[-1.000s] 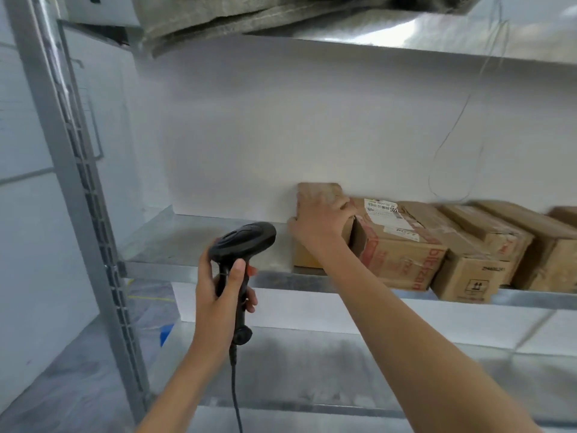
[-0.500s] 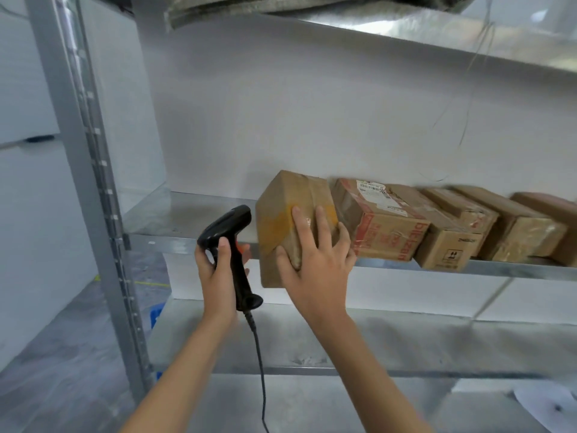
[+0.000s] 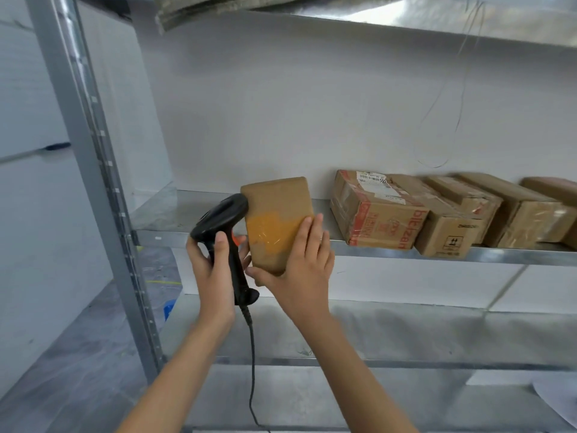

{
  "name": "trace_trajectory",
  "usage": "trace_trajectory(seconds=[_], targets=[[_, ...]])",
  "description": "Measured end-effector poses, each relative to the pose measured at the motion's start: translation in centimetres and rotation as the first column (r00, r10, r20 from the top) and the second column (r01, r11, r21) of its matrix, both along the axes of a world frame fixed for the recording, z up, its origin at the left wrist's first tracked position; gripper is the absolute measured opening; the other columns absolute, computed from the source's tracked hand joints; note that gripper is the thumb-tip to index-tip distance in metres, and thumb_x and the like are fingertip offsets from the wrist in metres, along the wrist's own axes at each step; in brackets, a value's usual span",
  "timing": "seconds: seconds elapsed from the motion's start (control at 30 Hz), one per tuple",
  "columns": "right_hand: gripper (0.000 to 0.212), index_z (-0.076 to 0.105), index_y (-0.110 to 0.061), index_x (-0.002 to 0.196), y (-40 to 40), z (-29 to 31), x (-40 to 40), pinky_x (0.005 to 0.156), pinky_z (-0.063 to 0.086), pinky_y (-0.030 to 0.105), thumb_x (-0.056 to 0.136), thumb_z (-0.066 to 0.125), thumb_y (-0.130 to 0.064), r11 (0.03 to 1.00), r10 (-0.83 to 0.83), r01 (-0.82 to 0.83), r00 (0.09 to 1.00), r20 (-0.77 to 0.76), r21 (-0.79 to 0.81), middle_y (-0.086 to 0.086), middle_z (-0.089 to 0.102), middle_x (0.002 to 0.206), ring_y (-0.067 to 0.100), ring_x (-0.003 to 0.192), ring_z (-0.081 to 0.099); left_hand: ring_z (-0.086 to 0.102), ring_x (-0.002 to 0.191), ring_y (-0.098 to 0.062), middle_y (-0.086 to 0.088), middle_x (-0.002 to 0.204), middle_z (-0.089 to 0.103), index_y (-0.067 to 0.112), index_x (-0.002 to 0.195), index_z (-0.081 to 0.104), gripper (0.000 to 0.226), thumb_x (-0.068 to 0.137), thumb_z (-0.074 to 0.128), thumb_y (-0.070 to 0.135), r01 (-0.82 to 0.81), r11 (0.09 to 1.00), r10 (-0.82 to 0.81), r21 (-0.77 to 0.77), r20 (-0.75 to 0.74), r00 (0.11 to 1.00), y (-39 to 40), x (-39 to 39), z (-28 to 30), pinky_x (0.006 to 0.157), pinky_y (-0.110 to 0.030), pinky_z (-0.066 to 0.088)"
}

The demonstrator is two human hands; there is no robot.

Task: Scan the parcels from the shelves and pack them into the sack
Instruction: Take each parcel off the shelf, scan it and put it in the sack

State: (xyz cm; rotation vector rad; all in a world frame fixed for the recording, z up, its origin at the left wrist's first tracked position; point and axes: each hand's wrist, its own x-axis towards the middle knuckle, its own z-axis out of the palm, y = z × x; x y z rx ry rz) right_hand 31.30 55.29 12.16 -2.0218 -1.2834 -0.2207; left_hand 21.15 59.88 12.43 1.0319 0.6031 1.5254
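One parcel (image 3: 276,223) gripped by right hand (image 3: 299,270); left hand (image 3: 215,270) grips one scanner (image 3: 224,223); five boxes (image 3: 379,210) on shelf (image 3: 175,226).

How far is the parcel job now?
Done: one parcel is off the shelf. In hand: the right hand holds it against the scanner, gripped by the left hand. Left: the row of boxes on the shelf; no sack in view.
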Motion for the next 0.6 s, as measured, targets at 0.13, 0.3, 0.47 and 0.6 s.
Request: trace_trajectory(seconds=[0.13, 0.3, 0.47, 0.6], targets=[[0.123, 0.029, -0.002, 0.153, 0.9, 0.3, -0.8, 0.099, 0.043, 0.053, 0.061, 0.046, -0.081, 0.991, -0.097, 0.096, 0.995, -0.003, 0.093, 0.019, 0.03, 0.159, 0.044, 0.126, 0.048, 0.07, 0.107, -0.028, -0.002, 0.101, 0.074, 0.025, 0.135, 0.039, 0.052, 0.092, 0.055, 0.048, 0.007, 1.0, -0.007, 0.006, -0.018, 1.0, 0.4, -0.2, 0.1, 0.095, -0.046, 0.054], [0.115, 0.007, -0.03, 0.158, -0.2, 0.0, 0.2, 0.114, 0.025, 0.047, 0.061, 0.047, -0.077, 0.981, 0.081, -0.041, 0.975, -0.208, 0.19, 0.001, 0.004, 0.166, 0.029, 0.14, 0.024, 0.067, 0.114, -0.034, -0.004, 0.109, 0.073, 0.027, 0.142, 0.035, 0.062, 0.089, 0.053, 0.053, 0.0, 0.997, 0.0, -0.075, 0.003, 1.0, 1.6, -1.3, 0.0, 0.097, -0.052, 0.053], [0.098, -0.002, -0.051, 0.154, -1.0, 0.0, 0.2, 0.119, 0.027, 0.052, 0.075, 0.053, -0.066, 0.942, 0.325, -0.254, 0.856, -0.403, 0.22, -0.01, 0.002, 0.167, 0.02, 0.15, 0.015, 0.069, 0.107, -0.027, 0.002, 0.1, 0.075, 0.03, 0.145, 0.036, 0.062, 0.09, 0.05, 0.054, -0.006, 0.999, 0.006, -0.043, 0.0, 1.0, 1.3, -1.8, 0.2, 0.095, -0.054, 0.054], [0.098, -0.003, -0.036, 0.158, -1.3, 0.4, 0.9, 0.114, 0.041, 0.038, 0.093, 0.069, -0.021, 0.904, 0.417, -0.325, 0.808, -0.415, 0.277, -0.007, 0.032, 0.157, 0.005, 0.133, 0.038, 0.071, 0.104, -0.02, -0.003, 0.11, 0.072, 0.022, 0.145, 0.034, 0.063, 0.09, 0.052, 0.049, -0.033, 0.996, 0.034, 0.077, -0.013, 0.999, 0.4, -2.1, 1.0, 0.083, -0.039, 0.06]])
